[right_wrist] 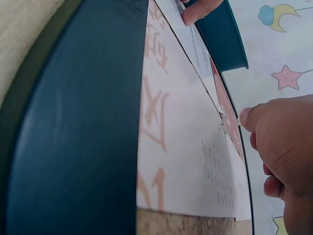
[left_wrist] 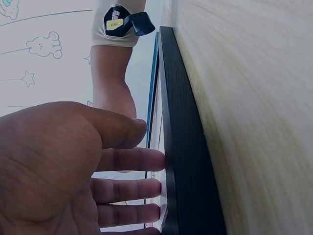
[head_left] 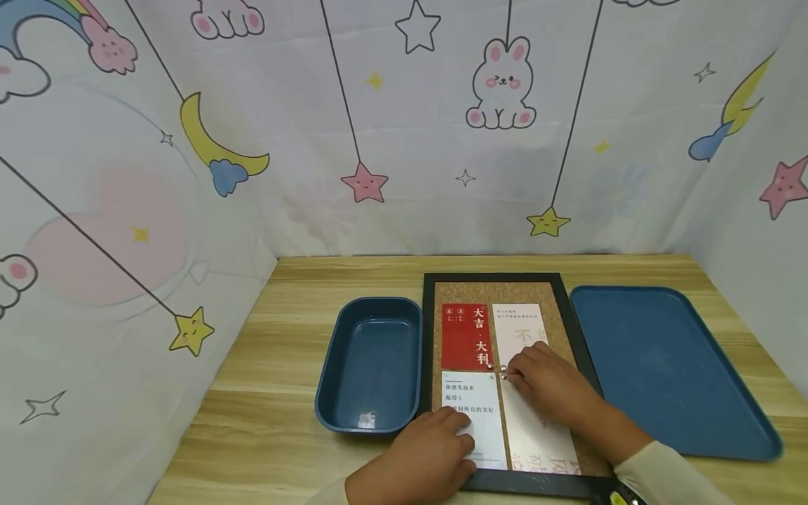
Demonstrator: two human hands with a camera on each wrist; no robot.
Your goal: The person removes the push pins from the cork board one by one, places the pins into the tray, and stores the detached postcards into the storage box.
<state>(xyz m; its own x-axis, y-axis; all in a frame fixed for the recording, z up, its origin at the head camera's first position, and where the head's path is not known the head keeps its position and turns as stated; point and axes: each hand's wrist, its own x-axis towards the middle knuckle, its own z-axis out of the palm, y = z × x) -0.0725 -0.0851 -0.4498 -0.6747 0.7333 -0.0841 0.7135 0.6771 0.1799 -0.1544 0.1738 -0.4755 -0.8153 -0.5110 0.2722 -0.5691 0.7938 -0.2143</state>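
A black-framed cork board (head_left: pixel 492 290) lies on the table with three cards on it. At its upper left is a red card (head_left: pixel 459 340) with pale characters; below that is a white printed card (head_left: pixel 466 389). A tall pale pink card (head_left: pixel 514 319) takes up the right half. My left hand (head_left: pixel 432 449) rests its fingertips on the white card, fingers fairly straight in the left wrist view. Thumb and forefinger of my right hand (head_left: pixel 546 382) pinch a small pin (right_wrist: pixel 238 121) at the inner edge of the pink card. Small shiny pins (head_left: pixel 489 366) sit where the cards meet.
A deep blue container (head_left: pixel 328 365) stands against the board's left side, with a small bright spot near its front end. To the right lies a flat blue tray (head_left: pixel 675 365). Cartoon-printed white cloth (head_left: pixel 416 140) hangs behind and beside the wooden table (head_left: pixel 252 393).
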